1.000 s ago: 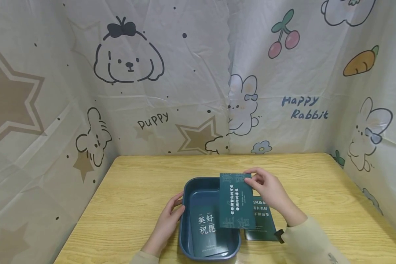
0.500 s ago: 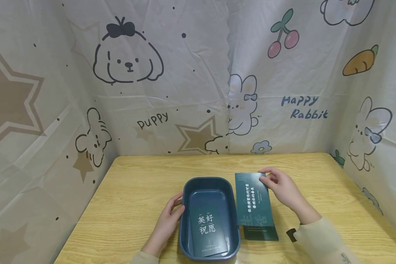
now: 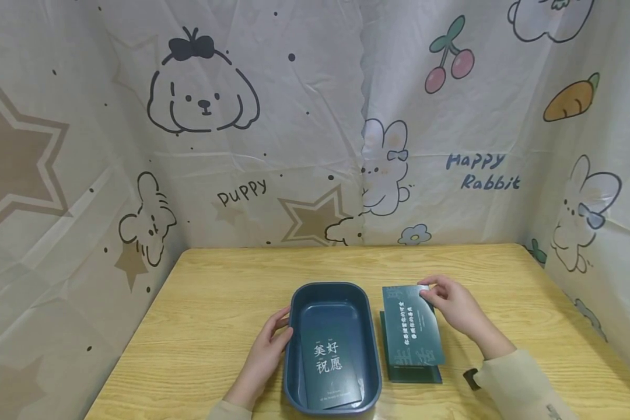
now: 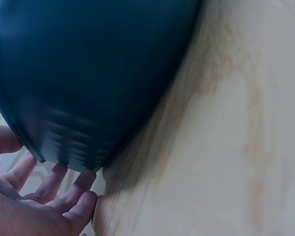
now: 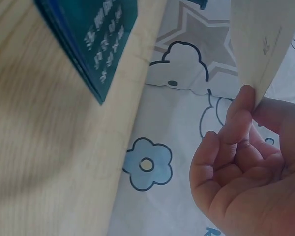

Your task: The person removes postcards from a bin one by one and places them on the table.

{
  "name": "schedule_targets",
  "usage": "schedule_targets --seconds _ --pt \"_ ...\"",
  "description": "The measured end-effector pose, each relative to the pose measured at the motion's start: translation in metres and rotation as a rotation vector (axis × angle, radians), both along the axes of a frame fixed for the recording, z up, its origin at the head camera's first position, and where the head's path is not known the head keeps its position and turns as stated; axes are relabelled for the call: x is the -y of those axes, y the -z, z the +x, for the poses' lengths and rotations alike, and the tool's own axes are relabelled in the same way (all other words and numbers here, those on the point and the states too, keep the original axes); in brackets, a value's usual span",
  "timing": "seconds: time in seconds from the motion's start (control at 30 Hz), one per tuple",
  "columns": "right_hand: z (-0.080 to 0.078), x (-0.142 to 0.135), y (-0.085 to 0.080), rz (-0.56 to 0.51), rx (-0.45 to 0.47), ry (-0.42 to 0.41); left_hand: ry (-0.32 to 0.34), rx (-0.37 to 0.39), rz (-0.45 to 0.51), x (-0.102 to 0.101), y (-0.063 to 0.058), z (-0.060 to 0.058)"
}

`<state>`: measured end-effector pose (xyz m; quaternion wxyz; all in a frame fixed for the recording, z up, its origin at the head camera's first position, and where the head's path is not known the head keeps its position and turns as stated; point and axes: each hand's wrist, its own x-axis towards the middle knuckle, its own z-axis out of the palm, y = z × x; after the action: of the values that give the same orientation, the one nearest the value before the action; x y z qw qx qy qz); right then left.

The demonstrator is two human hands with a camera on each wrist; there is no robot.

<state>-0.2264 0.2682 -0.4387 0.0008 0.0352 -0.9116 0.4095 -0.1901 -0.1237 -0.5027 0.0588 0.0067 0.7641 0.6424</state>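
A dark blue rectangular tray [image 3: 337,291] stands on the table, with a green greeting card [image 3: 331,379] lying in its near part. My left hand [image 3: 265,350] holds the tray's left side, fingers on the outer wall and thumb at the rim; the left wrist view shows the fingertips against the tray wall [image 4: 88,73]. To the right, my right hand [image 3: 454,303] pinches a green card [image 3: 412,326] by its top right corner between thumb and index finger. Its pale back [image 5: 263,44] faces the right wrist camera. Below it lies a small stack of green cards [image 3: 415,375], mostly covered.
A light wood table [image 3: 241,280] carries everything. Pale curtains [image 3: 304,146] printed with cartoon animals, stars and fruit stand behind it and on both sides. A black strap [image 3: 471,379] shows by the right sleeve.
My right hand has carried the card rightward from over the tray to above the stack, then slightly nearer and lower. My left hand and the tray have stayed in place.
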Motion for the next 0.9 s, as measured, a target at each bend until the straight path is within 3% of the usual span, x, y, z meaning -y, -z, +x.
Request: schedule_targets --seconds 0.9 --pt "-0.001 0.001 0.023 0.058 0.05 -0.049 -0.004 -0.003 0.002 0.0 0.003 -0.002"
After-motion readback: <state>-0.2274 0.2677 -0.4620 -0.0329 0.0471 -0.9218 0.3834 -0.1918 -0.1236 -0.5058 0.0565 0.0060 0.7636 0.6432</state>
